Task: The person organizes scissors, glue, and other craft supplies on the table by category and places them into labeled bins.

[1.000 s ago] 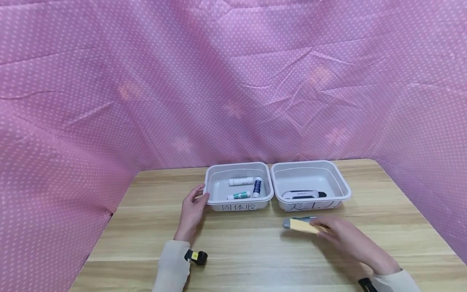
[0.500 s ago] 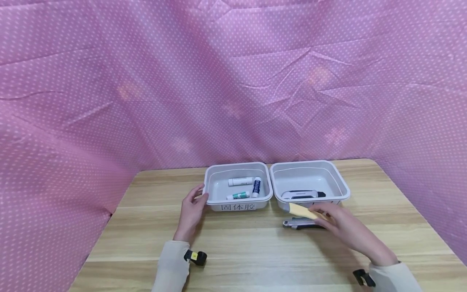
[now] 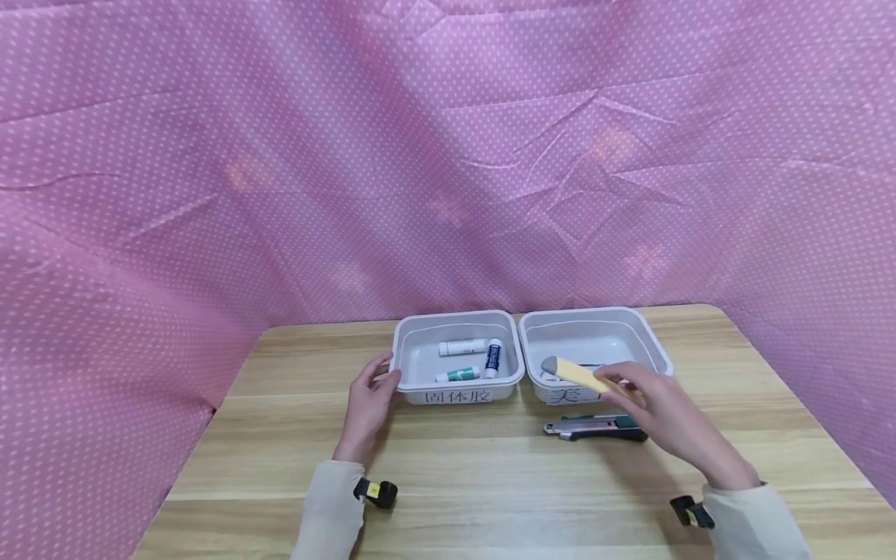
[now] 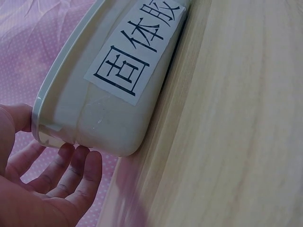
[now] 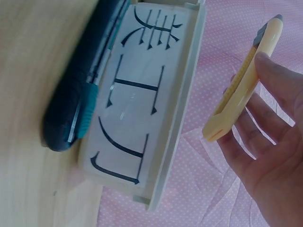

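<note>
In the head view my left hand [image 3: 369,408] holds the left front corner of the left white plastic box [image 3: 458,386], thumb at the rim. The left wrist view shows its curved fingertips [image 4: 78,158] against the wall. My right hand [image 3: 661,408] pinches a yellow utility knife [image 3: 579,373] with a grey end between thumb and fingers. This knife overlaps the front of the right white box [image 3: 647,342] in the head view. Another utility knife [image 3: 595,428], black and green, lies on the table before that box. A white-and-dark utility knife inside the right box is mostly covered.
Inside the left box lie a white glue stick [image 3: 462,348], a blue one [image 3: 493,358] and a green-and-white one [image 3: 458,375]. Both boxes carry front labels with Chinese characters. A pink dotted curtain [image 3: 448,194] hangs behind and beside the wooden table [image 3: 448,482].
My right hand has lifted the yellow utility knife up from the table to the front of the right box, uncovering the black-and-green knife. My left hand stays at its box.
</note>
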A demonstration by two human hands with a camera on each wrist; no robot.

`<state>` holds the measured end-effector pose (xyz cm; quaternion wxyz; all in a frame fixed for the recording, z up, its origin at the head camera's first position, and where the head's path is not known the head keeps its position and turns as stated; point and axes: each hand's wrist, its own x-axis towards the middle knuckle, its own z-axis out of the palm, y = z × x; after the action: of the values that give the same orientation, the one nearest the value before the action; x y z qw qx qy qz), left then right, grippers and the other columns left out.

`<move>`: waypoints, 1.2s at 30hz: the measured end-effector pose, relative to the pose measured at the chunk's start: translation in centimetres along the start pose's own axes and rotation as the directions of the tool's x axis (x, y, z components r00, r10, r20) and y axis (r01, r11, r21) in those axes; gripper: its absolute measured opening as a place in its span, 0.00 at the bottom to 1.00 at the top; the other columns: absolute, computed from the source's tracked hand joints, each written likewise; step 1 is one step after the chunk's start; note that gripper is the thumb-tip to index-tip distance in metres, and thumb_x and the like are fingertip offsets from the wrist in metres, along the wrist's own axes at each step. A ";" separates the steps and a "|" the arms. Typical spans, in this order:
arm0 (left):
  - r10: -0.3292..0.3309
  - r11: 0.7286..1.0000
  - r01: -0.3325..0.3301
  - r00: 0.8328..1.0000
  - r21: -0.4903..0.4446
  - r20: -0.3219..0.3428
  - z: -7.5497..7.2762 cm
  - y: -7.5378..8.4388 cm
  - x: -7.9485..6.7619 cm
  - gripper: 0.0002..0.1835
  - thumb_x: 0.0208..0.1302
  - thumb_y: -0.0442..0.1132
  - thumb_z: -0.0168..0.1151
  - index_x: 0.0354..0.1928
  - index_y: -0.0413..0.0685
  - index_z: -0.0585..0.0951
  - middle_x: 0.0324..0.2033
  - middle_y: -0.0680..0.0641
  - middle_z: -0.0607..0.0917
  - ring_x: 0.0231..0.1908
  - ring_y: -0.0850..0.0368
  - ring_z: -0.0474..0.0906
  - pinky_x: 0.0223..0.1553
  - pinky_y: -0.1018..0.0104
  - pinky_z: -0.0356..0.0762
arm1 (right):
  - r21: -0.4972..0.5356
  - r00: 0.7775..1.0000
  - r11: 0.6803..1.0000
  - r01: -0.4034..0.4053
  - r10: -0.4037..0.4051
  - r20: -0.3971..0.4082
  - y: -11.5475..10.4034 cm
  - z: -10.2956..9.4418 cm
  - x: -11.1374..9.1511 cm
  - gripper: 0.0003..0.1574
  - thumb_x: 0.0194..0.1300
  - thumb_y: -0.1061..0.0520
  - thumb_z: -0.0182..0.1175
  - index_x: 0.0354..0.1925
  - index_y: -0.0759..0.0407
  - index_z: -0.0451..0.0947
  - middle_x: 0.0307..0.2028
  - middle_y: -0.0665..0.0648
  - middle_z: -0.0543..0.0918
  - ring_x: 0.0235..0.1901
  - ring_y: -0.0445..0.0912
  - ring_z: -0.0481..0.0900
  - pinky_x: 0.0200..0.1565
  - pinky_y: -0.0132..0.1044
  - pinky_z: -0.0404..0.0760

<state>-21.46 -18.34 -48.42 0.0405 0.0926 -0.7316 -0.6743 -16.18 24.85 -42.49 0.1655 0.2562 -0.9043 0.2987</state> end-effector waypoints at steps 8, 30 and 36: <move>0.026 0.999 -0.026 1.000 -0.021 -0.017 0.1 0.0 -0.2 0.26 0.75 0.36 0.58 0.72 0.46 0.71 0.63 0.36 0.75 0.61 0.38 0.76 0.61 0.52 0.83 | 0.007 0.998 1.000 0.010 -0.010 -0.060 0.7 -1.0 1.4 0.19 0.65 0.63 0.69 0.55 0.56 0.82 0.46 0.53 0.88 0.39 0.44 0.84 0.37 0.35 0.86; 0.027 1.000 -0.027 0.999 -0.008 -0.033 0.1 0.2 -0.2 0.25 0.74 0.36 0.59 0.71 0.48 0.73 0.61 0.36 0.76 0.58 0.38 0.78 0.55 0.56 0.86 | 0.077 0.970 0.967 -0.244 0.244 0.015 4.0 -0.7 4.0 0.19 0.72 0.58 0.63 0.60 0.59 0.79 0.53 0.65 0.84 0.52 0.64 0.82 0.49 0.58 0.86; 0.023 1.000 -0.023 0.999 -0.012 -0.027 0.2 0.2 -0.2 0.26 0.74 0.36 0.59 0.72 0.47 0.72 0.62 0.37 0.75 0.60 0.38 0.77 0.57 0.55 0.85 | 0.083 0.967 0.963 -0.256 0.254 0.032 4.7 -0.3 4.1 0.20 0.73 0.58 0.62 0.60 0.62 0.78 0.56 0.67 0.83 0.56 0.66 0.80 0.56 0.65 0.81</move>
<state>-21.36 -18.05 -48.25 0.0584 0.0929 -0.7278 -0.6769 -22.15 26.75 -42.53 0.1049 0.1479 -0.9177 0.3536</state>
